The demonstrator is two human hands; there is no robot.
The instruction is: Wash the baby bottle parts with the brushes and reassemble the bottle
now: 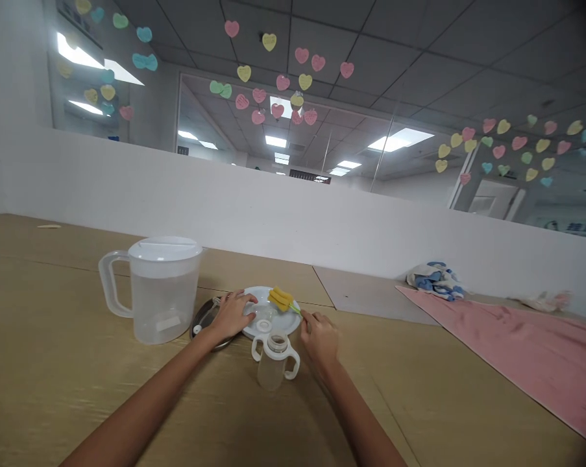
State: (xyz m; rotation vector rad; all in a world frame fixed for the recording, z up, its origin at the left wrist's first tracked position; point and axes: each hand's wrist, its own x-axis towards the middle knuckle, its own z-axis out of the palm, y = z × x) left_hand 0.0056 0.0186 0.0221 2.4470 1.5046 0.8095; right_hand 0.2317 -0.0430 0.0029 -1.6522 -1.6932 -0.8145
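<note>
My right hand [320, 334] is closed round the thin green handle of a bottle brush with a yellow sponge head [280, 299]. The sponge head is over the right side of a white plate [293, 319]. My left hand [233, 314] reaches over the plate's left edge, its fingers apart and curved beside a clear bottle cover [263, 314]; whether they touch it I cannot tell. In front of the plate a clear baby bottle [272, 371] with two white handles stands upright, its top uncovered. Partly under my left hand lies a round metal dish [201, 324] with small pieces in it.
A large lidded plastic pitcher [163, 298] stands left of the plate on the brown table [215, 415]. At the right lie a pink cloth [526, 344] and a crumpled blue-and-white cloth [436, 281]. A low white wall [273, 220] with glass above closes off the back.
</note>
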